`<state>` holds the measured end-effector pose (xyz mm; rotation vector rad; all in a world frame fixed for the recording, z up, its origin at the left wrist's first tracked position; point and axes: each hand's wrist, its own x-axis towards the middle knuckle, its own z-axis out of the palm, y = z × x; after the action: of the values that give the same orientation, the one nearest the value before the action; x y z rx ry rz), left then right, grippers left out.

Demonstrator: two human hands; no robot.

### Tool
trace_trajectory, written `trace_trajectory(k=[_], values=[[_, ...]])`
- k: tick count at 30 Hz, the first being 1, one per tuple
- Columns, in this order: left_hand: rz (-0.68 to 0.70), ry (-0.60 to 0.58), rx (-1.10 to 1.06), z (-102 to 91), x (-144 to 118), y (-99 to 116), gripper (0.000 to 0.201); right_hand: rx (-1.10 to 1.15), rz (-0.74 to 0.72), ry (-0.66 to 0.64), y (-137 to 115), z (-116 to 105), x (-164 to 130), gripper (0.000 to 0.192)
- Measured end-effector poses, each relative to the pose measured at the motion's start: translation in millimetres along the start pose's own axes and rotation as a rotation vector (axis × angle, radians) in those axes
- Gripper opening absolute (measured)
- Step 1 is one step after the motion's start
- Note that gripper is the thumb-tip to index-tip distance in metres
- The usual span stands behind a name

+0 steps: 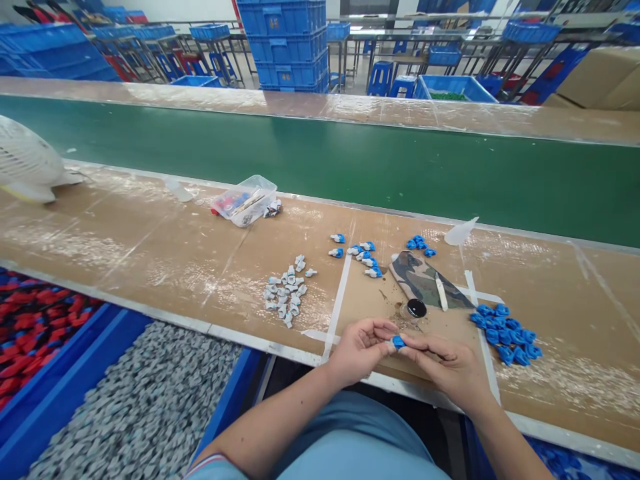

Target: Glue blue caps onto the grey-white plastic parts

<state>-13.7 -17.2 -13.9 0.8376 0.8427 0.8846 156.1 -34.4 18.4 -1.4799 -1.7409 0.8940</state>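
Head view: at the near edge of the bench [150,247], a worker's left hand [361,347] and right hand [450,367] are both pinching one small blue cap [398,342] between their fingertips. A heap of blue caps [505,331] is lying toward the right, grey pieces [287,293] toward the left. The cap is sitting right at the edge and could slip from the fingertips and fall off the bench.

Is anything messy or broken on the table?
Nothing looks broken. The brown worktop is smeared with whitish residue and peeling tape strips. Both hands, left hand and right hand, pinch one small blue plastic piece; the other pieces lie in loose piles.
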Motion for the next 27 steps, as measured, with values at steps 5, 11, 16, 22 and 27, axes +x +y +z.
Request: trace_trajectory(k=[5,11,16,22,27], values=[[-0.043,0.024,-0.042,2.5,0,3,0.036,0.076,0.064,0.124,7,8,-6,0.015],[-0.079,0.061,-0.062,6.3,4,6,0.046,0.102,0.048,0.077,11,9,-8,0.024],[-0.051,0.102,0.106,-4.6,9,13,0.037,-0.045,0.031,0.134,14,-8,-21,0.024],[0.150,0.191,0.529,-36.0,45,34,0.022,-0.351,0.151,0.587,58,-66,-54,0.026],[0.211,0.184,0.631,-40.9,67,45,0.026,-0.496,0.150,0.576,84,-87,-64,0.034]])
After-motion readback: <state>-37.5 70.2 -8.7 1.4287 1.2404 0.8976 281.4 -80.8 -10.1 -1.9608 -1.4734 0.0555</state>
